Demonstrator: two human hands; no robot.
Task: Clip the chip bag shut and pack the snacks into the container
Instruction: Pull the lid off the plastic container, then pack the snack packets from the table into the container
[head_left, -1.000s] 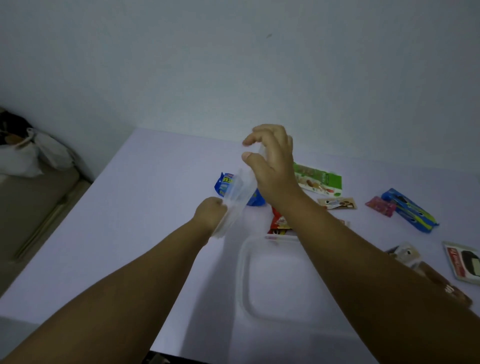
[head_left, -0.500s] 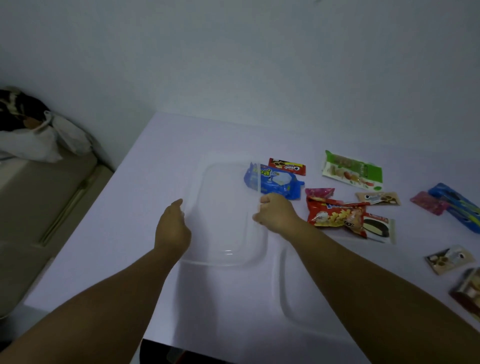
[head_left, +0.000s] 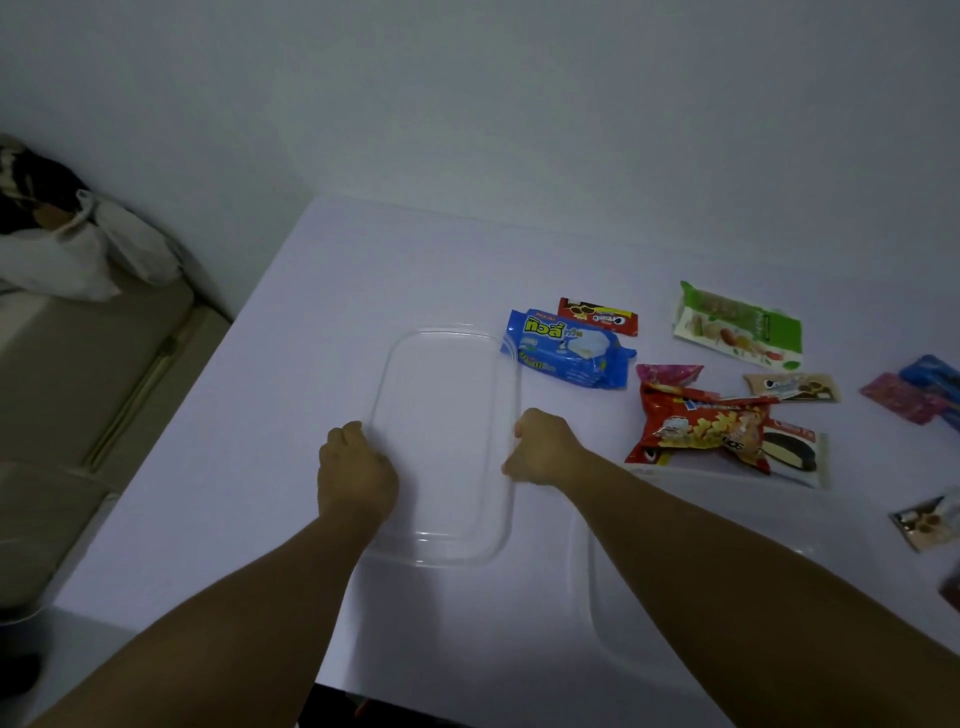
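Note:
A clear plastic lid (head_left: 447, 441) lies flat on the white table (head_left: 322, 322). My left hand (head_left: 357, 470) grips its left edge and my right hand (head_left: 540, 448) grips its right edge. The clear container (head_left: 727, 499) stands to the right, partly hidden under my right forearm. A red chip bag (head_left: 696, 431) lies just beyond it, with its top crumpled. A blue wafer pack (head_left: 566, 349) touches the lid's far right corner. I see no clip.
More snacks lie at the right: a red cookie pack (head_left: 597, 315), a green pack (head_left: 737, 326), a chocolate pie pack (head_left: 792, 453), and small pink (head_left: 901, 399), beige (head_left: 792, 387) and silver (head_left: 930, 522) packs. Left of the table are white bags (head_left: 62, 254) on a bench.
The lid, held up on edge above the container a second ago, has come down flat on the table to the container's left. Both hands stay on its edges.

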